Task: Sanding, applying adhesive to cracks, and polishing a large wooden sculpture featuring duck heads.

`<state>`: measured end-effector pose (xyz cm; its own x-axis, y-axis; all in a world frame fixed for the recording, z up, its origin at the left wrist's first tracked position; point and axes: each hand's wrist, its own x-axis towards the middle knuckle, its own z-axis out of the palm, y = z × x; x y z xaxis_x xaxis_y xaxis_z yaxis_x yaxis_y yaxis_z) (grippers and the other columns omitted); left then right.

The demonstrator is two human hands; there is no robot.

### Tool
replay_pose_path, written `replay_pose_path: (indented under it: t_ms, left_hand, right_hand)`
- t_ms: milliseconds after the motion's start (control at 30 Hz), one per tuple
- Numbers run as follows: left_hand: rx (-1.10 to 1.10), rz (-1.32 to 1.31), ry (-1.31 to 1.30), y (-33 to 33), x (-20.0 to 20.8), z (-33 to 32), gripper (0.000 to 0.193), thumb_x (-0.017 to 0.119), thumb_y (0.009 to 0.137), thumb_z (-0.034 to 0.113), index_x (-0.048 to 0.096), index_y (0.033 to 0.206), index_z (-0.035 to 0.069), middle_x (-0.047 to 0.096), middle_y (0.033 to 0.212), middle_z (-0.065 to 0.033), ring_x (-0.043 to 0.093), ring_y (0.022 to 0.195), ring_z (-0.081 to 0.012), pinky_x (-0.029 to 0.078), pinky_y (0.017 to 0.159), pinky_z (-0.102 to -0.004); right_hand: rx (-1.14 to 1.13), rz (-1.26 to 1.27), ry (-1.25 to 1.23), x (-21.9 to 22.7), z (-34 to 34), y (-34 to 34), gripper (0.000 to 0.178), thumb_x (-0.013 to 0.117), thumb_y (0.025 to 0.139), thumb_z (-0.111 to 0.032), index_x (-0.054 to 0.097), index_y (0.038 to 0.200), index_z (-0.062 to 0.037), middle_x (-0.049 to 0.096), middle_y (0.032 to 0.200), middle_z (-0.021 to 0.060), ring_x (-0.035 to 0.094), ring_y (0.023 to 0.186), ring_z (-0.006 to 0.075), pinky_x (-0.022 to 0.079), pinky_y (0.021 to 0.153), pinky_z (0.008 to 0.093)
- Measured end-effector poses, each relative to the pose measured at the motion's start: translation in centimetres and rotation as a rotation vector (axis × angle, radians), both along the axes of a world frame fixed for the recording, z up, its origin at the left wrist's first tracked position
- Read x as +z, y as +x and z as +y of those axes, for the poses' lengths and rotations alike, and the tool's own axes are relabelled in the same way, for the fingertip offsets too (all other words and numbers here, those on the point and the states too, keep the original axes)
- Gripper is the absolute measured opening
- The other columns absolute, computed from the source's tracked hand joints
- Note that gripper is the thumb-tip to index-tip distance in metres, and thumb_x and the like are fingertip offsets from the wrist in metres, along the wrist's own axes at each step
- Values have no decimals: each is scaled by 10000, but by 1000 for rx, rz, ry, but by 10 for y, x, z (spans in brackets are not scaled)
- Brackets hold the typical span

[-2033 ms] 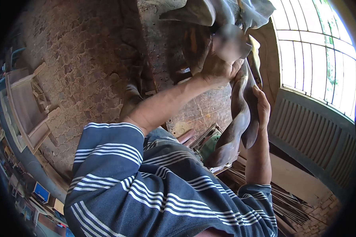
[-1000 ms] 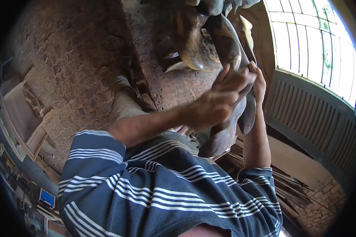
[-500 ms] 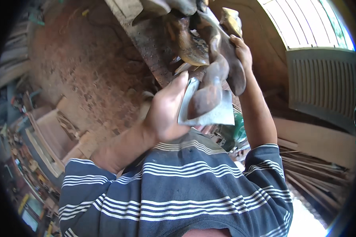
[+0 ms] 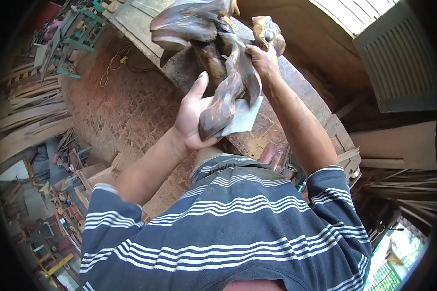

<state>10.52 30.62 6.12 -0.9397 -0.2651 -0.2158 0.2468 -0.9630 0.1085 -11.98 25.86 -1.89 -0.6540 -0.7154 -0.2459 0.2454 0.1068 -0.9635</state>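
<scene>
**Worn brown tabletop point(image 4: 267, 128) under a glossy, dark, twisted wooden sculpture point(image 4: 228, 92)**

The sculpture reaches the left edge, with open surface toward the right edge. The right hand's point(image 4: 266, 63) fingers clamp its side branch. The left hand point(image 4: 192, 114) cups its lowest lobe, thumb apart; hidden fingers: cannot tell. Behind the lobe: a flat, pale-grey sheet point(image 4: 246, 116).

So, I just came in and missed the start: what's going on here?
A person in a striped shirt is handling a dark, twisted carved piece above a worn bench. The right hand grips it near a knobby part; the left hand cups its lower tip. A pale sheet shows partly behind that tip; whether the hand there holds it is unclear.
</scene>
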Motion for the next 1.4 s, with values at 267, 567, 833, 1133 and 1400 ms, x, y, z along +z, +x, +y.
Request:
replay_pose_path:
  t_ms: [267, 567, 833, 1133, 1400]
  left_hand:
    - [40, -477, -217, 70, 45, 33, 533, 396, 1193, 323, 519, 1550, -54, 682, 1433, -220, 707, 1283, -351, 559, 1138, -461]
    - [407, -734, -2235, 88, 25, 85, 294, 680, 972, 107, 710, 1224, -41, 499, 1642, -320, 511, 1509, -483, 321, 1270, -656]
    - [180, -660, -2531, 15, 39, 25, 199, 755, 813, 131, 706, 957, 3, 661, 1445, -264, 558, 1459, -459, 379, 1231, -653]
    - [230, -508, -2588, 34, 39, 24, 131, 728, 858, 210, 743, 866, 79, 700, 1470, -150, 579, 1476, -369, 346, 1258, -627]
    - [559, -309, -2515, 124, -40, 48, 58, 733, 872, 143, 736, 848, 91, 687, 1517, -131, 554, 1519, -343, 392, 1268, -611]
  right_hand:
    - [37, -74, -137, -15, 4, 7, 662, 739, 926, -81, 482, 1527, 26, 678, 1327, 163, 685, 1142, 246, 586, 965, 376]
    - [47, -101, -129, -9, 9, 7, 692, 727, 936, -117, 472, 1563, 28, 679, 1347, 165, 692, 1156, 235, 586, 963, 359]
    - [168, -167, -188, -29, 6, -13, 690, 706, 938, -82, 436, 1564, 29, 645, 1402, 170, 661, 1216, 261, 552, 1046, 385]
    - [158, 0, -136, -12, 8, -4, 632, 724, 923, -104, 538, 1511, 32, 686, 1329, 146, 671, 1143, 240, 550, 1004, 372]
    - [223, -205, -195, -32, 4, -25, 520, 757, 934, -120, 624, 1420, 10, 714, 1236, 123, 693, 1077, 199, 572, 939, 344]
